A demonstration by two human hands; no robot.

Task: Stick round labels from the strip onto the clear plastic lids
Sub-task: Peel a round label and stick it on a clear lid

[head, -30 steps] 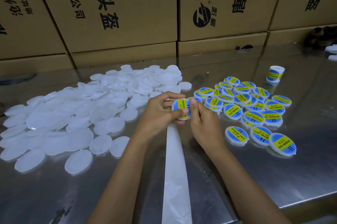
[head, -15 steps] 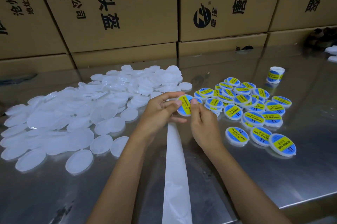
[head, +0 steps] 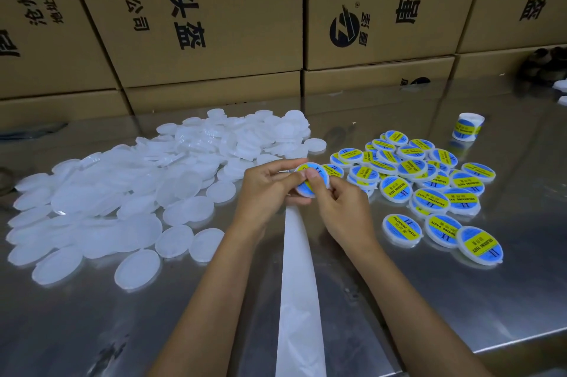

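Nearest us, below the grip, the spent white backing strip [head: 299, 284] runs along the shiny steel table [head: 460, 300] toward the hands and ends under them.

At the grip: our left hand [head: 267, 189] and right hand [head: 343, 207] both pinch one clear round plastic lid with a blue-and-yellow round label [head: 313, 181] on it, held tilted above the table. Left fingers curl round its near-left rim; the right thumb [head: 310, 175] presses on the label face. Both hands clamped on it, nothing loose. We read this as smoothing the label down, then it goes right.

Left of the grip: big heap of unlabelled clear plastic lids [head: 129, 192], overlapping, spreading from near to well beyond the hands. That's the backlog.

Right of the grip: finished pile of labelled lids [head: 429, 180], a few dozen, three lying apart at the near edge. Clearly smaller than the left heap.

Judgement: well under half done; bare lids far outnumber labelled ones.

Beyond the grip, far right: small roll of blue-and-yellow labels [head: 468, 127] standing on the table, well apart from the done pile. Whether the strip under our hands has labels left, we can't tell.

Behind everything: wall of brown cardboard cartons [head: 214, 23].
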